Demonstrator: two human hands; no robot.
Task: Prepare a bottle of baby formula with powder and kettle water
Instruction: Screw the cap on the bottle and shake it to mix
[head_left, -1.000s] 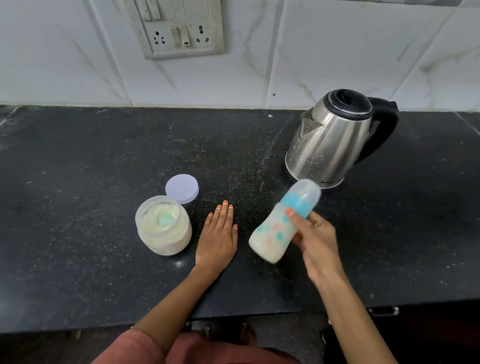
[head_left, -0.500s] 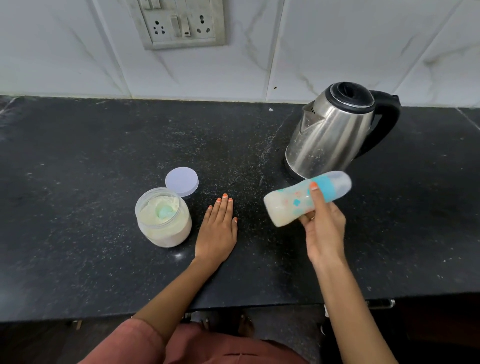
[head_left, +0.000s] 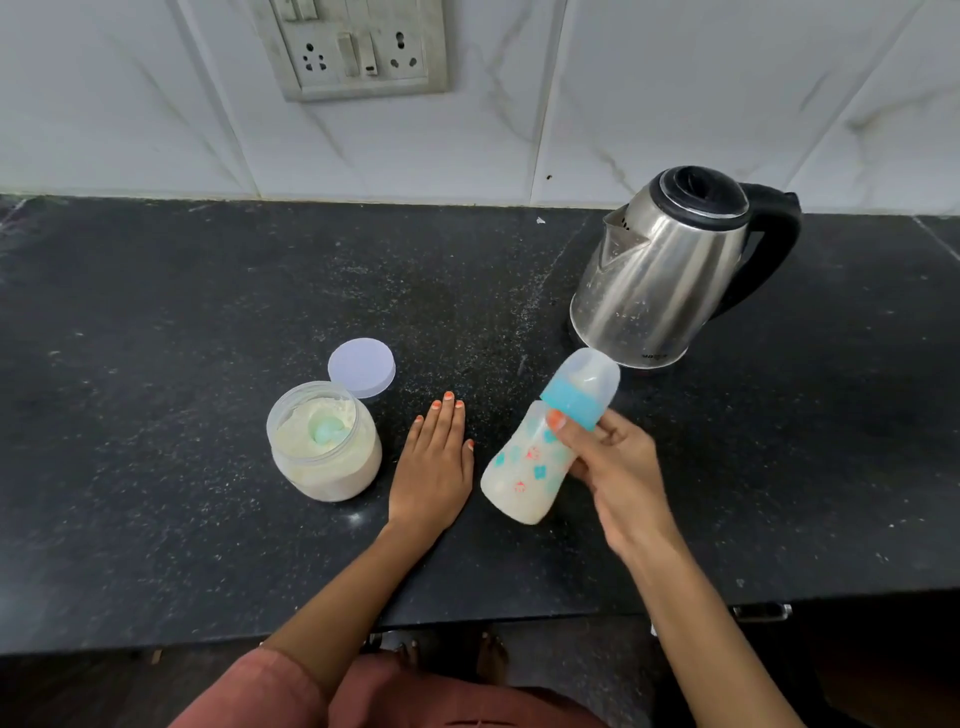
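My right hand (head_left: 618, 467) grips a capped baby bottle (head_left: 530, 467) around its neck, just below the blue collar. The bottle is tilted, cap up and to the right, base down-left, held above the black counter (head_left: 156, 364); it holds milky white liquid. My left hand (head_left: 434, 467) lies flat on the counter, fingers straight, between the bottle and an open jar of formula powder (head_left: 324, 447) with a pale green scoop in it. The jar's round lid (head_left: 361, 366) lies just behind it. A steel kettle (head_left: 660, 275) with a black handle stands at the back right.
A switch and socket plate (head_left: 358, 47) is set in the white tiled wall behind the counter. Powder specks dust the counter's middle. The counter's front edge runs near my body, with bare feet visible on the floor below.
The bottle swung from tilted, to nearly horizontal with the cap pointing right, then back to tilted with its base down-left. My left hand has stayed flat on the counter.
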